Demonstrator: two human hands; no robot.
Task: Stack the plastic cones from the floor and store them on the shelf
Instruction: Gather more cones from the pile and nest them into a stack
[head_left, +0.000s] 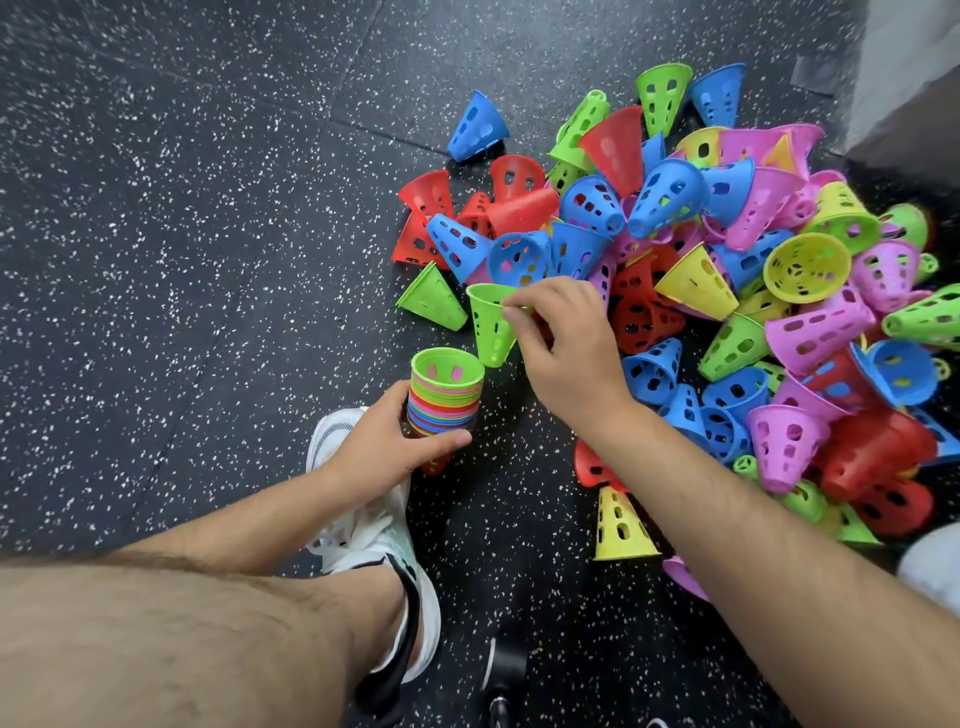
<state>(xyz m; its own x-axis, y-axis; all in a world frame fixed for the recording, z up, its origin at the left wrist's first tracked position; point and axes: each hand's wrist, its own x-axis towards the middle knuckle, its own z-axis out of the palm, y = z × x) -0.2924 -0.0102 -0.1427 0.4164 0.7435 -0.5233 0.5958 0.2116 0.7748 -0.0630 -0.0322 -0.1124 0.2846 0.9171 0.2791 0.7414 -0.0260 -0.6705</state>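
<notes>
A black rubber floor (182, 208) flecked with white fills the view, its tile seams running as thin lines. We count two hands, one stack and one cone in the air. The left hand (384, 447) grips the stack (444, 400) of nested cones, fingers and thumb curled round its lower part and its open green mouth facing up. The coloured rims are packed too tightly for us to count the layers, and the bottom of the stack is hidden behind the hand. Just right of the stack and slightly above it, the right hand (566, 353) pinches the rim of a single green cone (488, 327), narrow end down, its tip close beside the stack's mouth but not in it. Further right of the stack lies the pile (727, 291) of loose cones in five colours: red, blue, green, yellow and pink. There are far too many, too overlapped, for a count, and the frame's right edge cuts the pile off. One blue cone (475, 127) lies alone well above the stack, and one yellow cone (621, 525) stands below and right of it, by the right forearm. Below the stack is one white shoe (363, 540), partly covered by the left hand and wrist. A dark object (504, 665) at the bottom edge is too unclear to name. A grey surface (909, 78) bounds the far right corner. Left of the stack and above it the floor lies open.
</notes>
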